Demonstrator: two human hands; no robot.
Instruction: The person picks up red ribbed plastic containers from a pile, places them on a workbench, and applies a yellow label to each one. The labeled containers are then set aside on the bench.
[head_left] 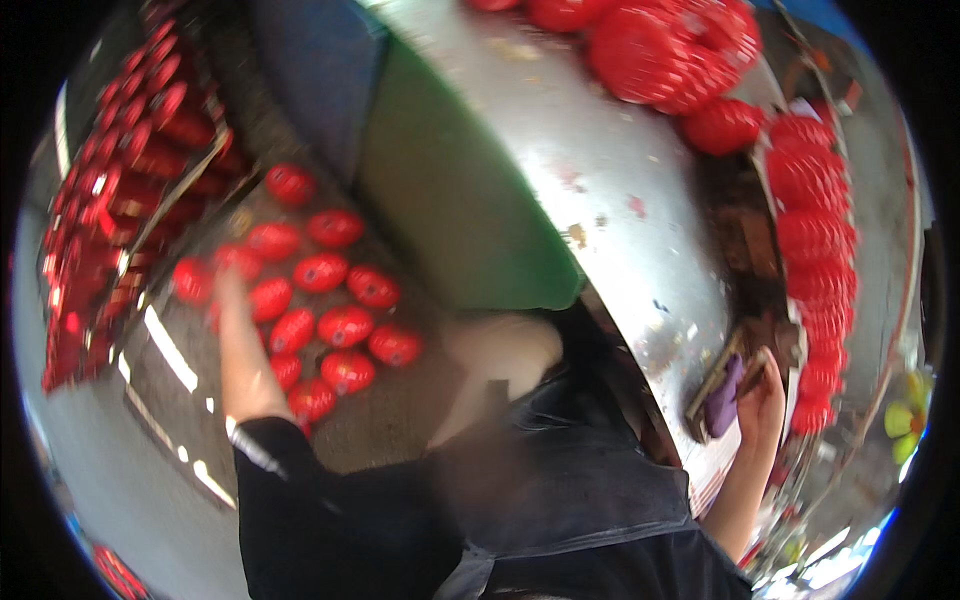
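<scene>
My left arm reaches down to a group of shiny red rounded pieces with dark centres [322, 272] spread over the brown ground. My left hand [234, 272] is among the leftmost of them, and its fingers are smeared by motion. Out to the right, my right hand [763, 392] is at the edge of the metal table [610, 190], with its fingers bent. Right beside it is a purple thing [722, 398], perhaps a cloth or a tool's grip. Whether my right hand touches it, I cannot tell.
Red ribbed lantern-like pieces [640, 55] lie at the table's far end. A long row of similar ones [815, 250] runs down the right. At the left stands a tall stack of red pieces [130, 200]. A green panel [450, 190] and a blue panel [315, 75] adjoin the table.
</scene>
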